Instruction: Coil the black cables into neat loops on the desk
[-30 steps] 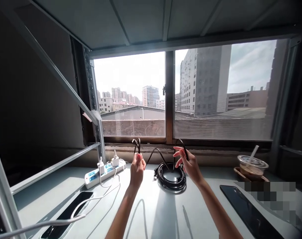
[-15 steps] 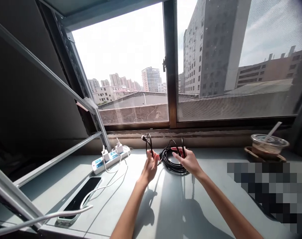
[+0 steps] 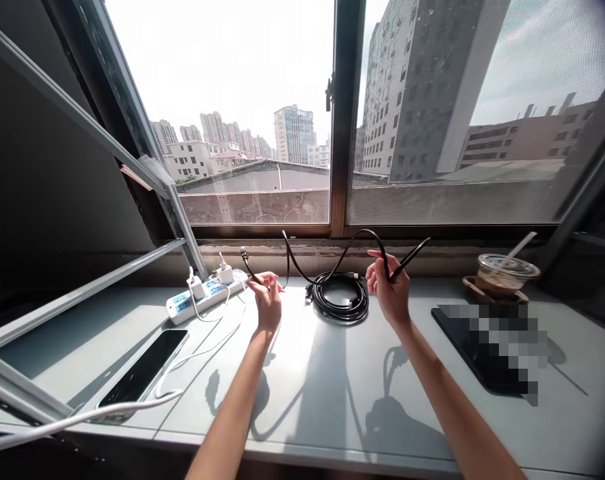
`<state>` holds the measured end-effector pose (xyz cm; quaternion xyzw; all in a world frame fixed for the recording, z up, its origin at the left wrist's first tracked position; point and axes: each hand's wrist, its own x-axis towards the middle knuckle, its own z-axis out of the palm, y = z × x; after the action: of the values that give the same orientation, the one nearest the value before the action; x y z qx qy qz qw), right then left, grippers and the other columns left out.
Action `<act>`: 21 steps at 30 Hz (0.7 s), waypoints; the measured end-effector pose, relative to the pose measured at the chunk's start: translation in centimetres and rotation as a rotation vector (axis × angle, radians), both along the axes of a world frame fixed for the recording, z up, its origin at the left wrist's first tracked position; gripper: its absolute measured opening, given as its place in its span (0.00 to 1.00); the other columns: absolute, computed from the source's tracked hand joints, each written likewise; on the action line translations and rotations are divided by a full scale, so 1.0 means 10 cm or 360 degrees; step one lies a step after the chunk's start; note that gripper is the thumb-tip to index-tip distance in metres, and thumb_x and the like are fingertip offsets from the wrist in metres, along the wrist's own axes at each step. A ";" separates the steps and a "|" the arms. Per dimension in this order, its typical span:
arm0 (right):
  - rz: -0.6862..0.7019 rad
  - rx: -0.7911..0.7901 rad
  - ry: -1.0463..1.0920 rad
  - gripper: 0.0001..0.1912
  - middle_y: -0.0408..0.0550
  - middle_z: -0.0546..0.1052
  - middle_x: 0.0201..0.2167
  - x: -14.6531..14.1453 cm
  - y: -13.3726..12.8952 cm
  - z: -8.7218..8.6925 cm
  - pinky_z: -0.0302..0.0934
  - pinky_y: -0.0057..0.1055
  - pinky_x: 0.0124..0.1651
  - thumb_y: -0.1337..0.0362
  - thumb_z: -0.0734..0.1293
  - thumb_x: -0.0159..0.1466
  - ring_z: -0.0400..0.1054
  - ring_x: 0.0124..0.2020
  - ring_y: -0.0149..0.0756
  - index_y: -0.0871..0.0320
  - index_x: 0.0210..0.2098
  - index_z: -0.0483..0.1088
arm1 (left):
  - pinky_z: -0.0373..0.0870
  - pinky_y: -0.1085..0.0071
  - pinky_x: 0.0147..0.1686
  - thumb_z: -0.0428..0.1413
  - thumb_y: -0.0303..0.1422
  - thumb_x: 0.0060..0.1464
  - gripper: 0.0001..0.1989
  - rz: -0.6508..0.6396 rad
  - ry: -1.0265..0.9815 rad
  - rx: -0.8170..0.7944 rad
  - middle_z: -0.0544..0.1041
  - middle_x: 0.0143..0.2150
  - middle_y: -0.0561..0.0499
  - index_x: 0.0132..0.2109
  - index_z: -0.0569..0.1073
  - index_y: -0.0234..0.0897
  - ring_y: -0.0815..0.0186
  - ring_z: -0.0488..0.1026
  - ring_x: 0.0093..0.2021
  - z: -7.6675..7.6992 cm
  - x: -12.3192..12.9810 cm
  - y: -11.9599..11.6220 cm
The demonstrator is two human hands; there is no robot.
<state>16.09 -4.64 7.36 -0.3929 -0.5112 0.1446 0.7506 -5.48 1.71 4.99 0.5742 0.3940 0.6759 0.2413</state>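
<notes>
A thin black cable (image 3: 350,245) runs raised above the desk between my two hands, bending in loose curves. My left hand (image 3: 267,303) is closed round it close to one end, where a connector (image 3: 243,254) sticks up to the left. On the other side, my right hand (image 3: 391,290) grips the cable, and a bent length of it stands out to the upper right. Between the hands a coiled black cable (image 3: 343,320) rests on the desk, with connectors showing at its edge.
Left of my hands lie a white power strip (image 3: 207,300) with plugged-in chargers and a phone (image 3: 145,370) beside a white cord. To the right are a lidded drink cup (image 3: 505,273) with a straw and a dark flat object (image 3: 462,350), partly blurred. A window stands behind the desk.
My hands have moved apart, the left one leftward and the right one slightly right. The cable between them is now stretched into a wider span. The view has shifted too.
</notes>
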 end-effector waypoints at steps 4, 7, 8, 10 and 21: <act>0.0265 -0.0171 -0.0232 0.19 0.41 0.68 0.27 -0.15 -0.04 -0.01 0.54 0.24 0.18 0.50 0.59 0.63 0.62 0.16 0.23 0.57 0.45 0.68 | 0.71 0.69 0.31 0.45 0.44 0.59 0.13 -0.0387 0.0142 0.0002 0.70 0.43 0.44 0.40 0.56 0.38 0.69 0.72 0.32 0.05 0.16 -0.21; 0.0473 -0.0307 -0.0307 0.21 0.45 0.71 0.34 -0.28 -0.09 0.00 0.54 0.24 0.18 0.49 0.60 0.62 0.64 0.17 0.24 0.56 0.48 0.68 | 0.70 0.67 0.34 0.43 0.43 0.60 0.13 -0.0609 0.0230 0.0020 0.71 0.44 0.42 0.40 0.57 0.37 0.66 0.72 0.36 0.05 0.26 -0.35; 0.0558 -0.0338 -0.0313 0.22 0.47 0.72 0.35 -0.32 -0.11 0.00 0.53 0.24 0.17 0.49 0.60 0.62 0.64 0.17 0.24 0.56 0.49 0.67 | 0.70 0.67 0.35 0.42 0.43 0.61 0.12 -0.0641 0.0252 0.0013 0.72 0.44 0.42 0.40 0.58 0.37 0.66 0.72 0.36 0.04 0.28 -0.40; 0.0715 -0.0401 -0.0311 0.24 0.47 0.73 0.36 -0.38 -0.14 -0.01 0.54 0.25 0.18 0.48 0.61 0.61 0.62 0.17 0.24 0.57 0.51 0.66 | 0.69 0.66 0.35 0.41 0.41 0.62 0.11 -0.0639 0.0304 -0.0015 0.72 0.41 0.42 0.41 0.59 0.37 0.65 0.72 0.35 0.01 0.32 -0.46; 0.0501 -0.0476 -0.0329 0.20 0.49 0.76 0.35 -0.49 -0.13 -0.11 0.64 0.33 0.43 0.51 0.66 0.58 0.70 0.37 0.39 0.58 0.44 0.73 | 0.69 0.66 0.39 0.42 0.30 0.59 0.13 -0.0646 0.1268 0.0349 0.70 0.50 0.41 0.49 0.65 0.41 0.58 0.70 0.47 0.07 0.27 -0.56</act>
<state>11.19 -5.90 6.24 -0.4278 -0.6131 0.2929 0.5961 -2.76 -3.85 5.71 0.8770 0.2619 0.3792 0.1363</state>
